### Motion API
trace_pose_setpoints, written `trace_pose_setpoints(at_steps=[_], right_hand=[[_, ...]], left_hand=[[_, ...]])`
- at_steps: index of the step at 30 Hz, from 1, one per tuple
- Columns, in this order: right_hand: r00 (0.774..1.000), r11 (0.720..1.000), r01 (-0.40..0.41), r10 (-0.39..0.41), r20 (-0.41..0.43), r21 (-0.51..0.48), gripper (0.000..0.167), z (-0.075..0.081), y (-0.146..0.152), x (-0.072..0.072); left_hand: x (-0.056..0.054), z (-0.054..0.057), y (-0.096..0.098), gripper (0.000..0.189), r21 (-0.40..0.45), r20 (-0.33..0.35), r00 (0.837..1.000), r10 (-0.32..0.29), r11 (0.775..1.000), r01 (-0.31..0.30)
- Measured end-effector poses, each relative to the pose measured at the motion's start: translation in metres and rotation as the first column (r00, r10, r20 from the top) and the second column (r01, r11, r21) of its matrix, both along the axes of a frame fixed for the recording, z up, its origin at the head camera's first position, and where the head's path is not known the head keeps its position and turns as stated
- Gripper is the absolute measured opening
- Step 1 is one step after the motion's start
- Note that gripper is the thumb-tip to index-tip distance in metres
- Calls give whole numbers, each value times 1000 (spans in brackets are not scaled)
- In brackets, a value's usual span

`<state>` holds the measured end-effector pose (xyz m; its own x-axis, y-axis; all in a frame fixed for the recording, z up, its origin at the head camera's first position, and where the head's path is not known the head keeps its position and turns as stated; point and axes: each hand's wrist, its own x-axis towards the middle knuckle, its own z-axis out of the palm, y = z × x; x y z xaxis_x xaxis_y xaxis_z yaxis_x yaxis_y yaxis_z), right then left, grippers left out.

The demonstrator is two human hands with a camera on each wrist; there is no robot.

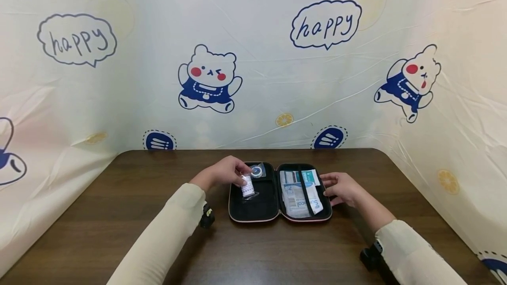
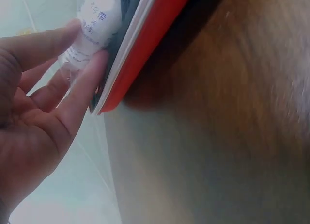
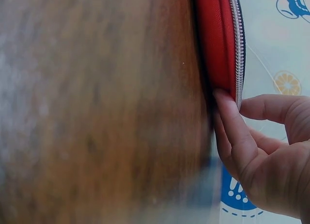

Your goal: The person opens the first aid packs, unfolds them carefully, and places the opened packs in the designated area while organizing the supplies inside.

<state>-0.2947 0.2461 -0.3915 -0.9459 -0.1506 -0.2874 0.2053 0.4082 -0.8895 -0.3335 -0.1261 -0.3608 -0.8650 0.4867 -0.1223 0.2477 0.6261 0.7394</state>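
My left hand [image 1: 226,173] pinches a white bandage roll [image 1: 247,187] in clear plastic wrap between thumb and fingers, over the left half of an unzipped first-aid case [image 1: 255,213]. Blue printing on the wrapped roll [image 2: 97,23] faces the left wrist camera. The case lies spread on the table, black inside and red outside [image 3: 213,44], with a silver zipper along its rim. At its right edge my right hand [image 1: 341,188] grips the rim, a digit on each side of it. White and blue packets [image 1: 293,199] sit under a black strap in the right half.
A small bagged white ring, like a tape roll [image 1: 257,171], lies at the top of the left half. The brown wooden table [image 1: 301,254] reaches back to a printed curtain [image 1: 261,78], which also hangs along both sides.
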Motion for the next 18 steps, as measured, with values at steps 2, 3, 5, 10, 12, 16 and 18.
trace_pose_setpoints(at_steps=[2, 3, 5, 10, 12, 16, 18], right_hand=[[1000, 1000, 1, -1, 0, 2, 60, 0, 0, 0], [1000, 1000, 1, -1, 1, 4, 59, 0, 0, 0], [1000, 1000, 2, -2, 2, 4, 59, 0, -1, 0], [1000, 1000, 3, -3, 2, 2, 59, 1, -1, 1], [1000, 1000, 4, -4, -1, 1, 59, 1, -1, 1], [1000, 1000, 6, -6, -5, -1, 58, 1, -1, 2], [1000, 1000, 6, -6, -7, -3, 58, 1, -1, 3]], left_hand=[[-1, 2, -3, 38, -17, 6, 1000, 10, 1000, -9], [-1, 2, -4, 38, -22, 8, 1000, 12, 1000, -11], [-2, 3, -5, 37, -43, 0, 1000, 14, 999, -14], [-3, 7, -6, 33, -120, -64, 998, 19, 992, -26], [-4, 8, -5, 32, -143, -78, 997, 18, 989, -29], [-5, 10, -4, 32, -165, -55, 998, 7, 986, -16], [-6, 11, -4, 33, -177, -34, 999, -6, 984, 0]])
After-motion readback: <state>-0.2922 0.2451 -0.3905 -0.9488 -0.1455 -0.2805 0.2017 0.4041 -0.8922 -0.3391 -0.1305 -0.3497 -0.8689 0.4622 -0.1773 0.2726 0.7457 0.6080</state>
